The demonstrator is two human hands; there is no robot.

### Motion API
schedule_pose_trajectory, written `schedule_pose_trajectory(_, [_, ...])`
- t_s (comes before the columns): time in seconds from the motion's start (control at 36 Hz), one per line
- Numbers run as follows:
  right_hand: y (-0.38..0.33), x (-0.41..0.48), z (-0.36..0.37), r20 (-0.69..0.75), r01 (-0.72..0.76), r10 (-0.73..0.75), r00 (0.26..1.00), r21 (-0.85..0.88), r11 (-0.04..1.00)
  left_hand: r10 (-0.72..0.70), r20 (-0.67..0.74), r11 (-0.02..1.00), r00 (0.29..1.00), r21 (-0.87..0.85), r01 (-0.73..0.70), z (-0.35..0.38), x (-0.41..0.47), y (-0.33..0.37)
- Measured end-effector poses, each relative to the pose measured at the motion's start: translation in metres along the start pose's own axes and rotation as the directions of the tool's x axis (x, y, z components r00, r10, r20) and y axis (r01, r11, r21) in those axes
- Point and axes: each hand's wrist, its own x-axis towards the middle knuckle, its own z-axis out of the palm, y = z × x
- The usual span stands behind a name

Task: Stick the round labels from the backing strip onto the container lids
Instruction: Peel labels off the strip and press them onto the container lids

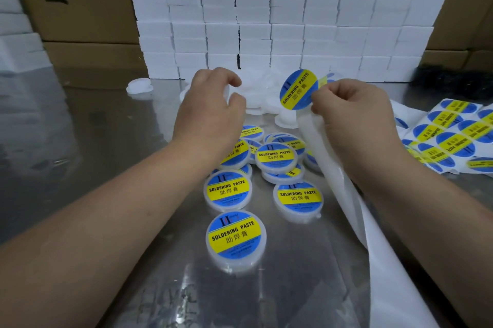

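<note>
Label: round blue-and-yellow label [298, 89], pinched at its edge by the right hand [354, 111], above the white backing strip [346, 194].
Lid: plain white plastic lid [227, 93], gripped in the curled left hand [210, 103].
Relation: the lid lies left of the label, near it and about level.

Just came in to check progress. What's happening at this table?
A person is labelling container lids. The right hand pinches a peeled round label and the backing strip, while the left hand grips a blank lid at the white pile behind. Several labelled lids lie on the metal table; label sheets wait at right.
</note>
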Motion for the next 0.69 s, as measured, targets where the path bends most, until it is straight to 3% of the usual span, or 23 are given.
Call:
schedule_pose_trajectory(0.06, [-0.001,-0.001,0.001,0.034,0.011,-0.011,0.999,0.014,1.0,-0.187,0.086,0.896,0.979,-0.393,0.206,0.0,0.001,0.009])
schedule_pose_trajectory(0.11, [-0.002,-0.002,0.003,0.085,0.003,-0.006,0.996,0.036,0.999,-0.316,0.238,0.645,0.918,-0.656,0.392,0.0,0.003,0.013])
schedule_pose_trajectory(0.17, [-0.003,-0.004,0.005,0.134,-0.007,-0.001,0.991,0.059,0.998,-0.365,0.377,0.392,0.852,-0.767,0.507,-0.001,0.006,0.015])
schedule_pose_trajectory(0.25, [-0.005,-0.006,0.006,0.195,-0.004,-0.017,0.981,0.103,0.995,-0.372,0.523,0.083,0.767,-0.804,0.589,0.0,0.008,0.015])
schedule_pose_trajectory(0.31, [-0.006,-0.007,0.006,0.236,0.001,-0.03,0.971,0.123,0.992,-0.351,0.572,-0.054,0.741,-0.803,0.594,0.001,0.008,0.015])
schedule_pose_trajectory(0.44, [-0.005,-0.009,0.008,0.317,0.011,-0.05,0.947,0.123,0.992,-0.278,0.619,-0.03,0.735,-0.77,0.637,0.004,0.01,0.009])
schedule_pose_trajectory(0.69, [-0.005,-0.01,0.009,0.313,-0.012,-0.023,0.949,0.109,0.994,-0.169,0.635,0.04,0.753,-0.759,0.649,0.005,0.004,0.01])
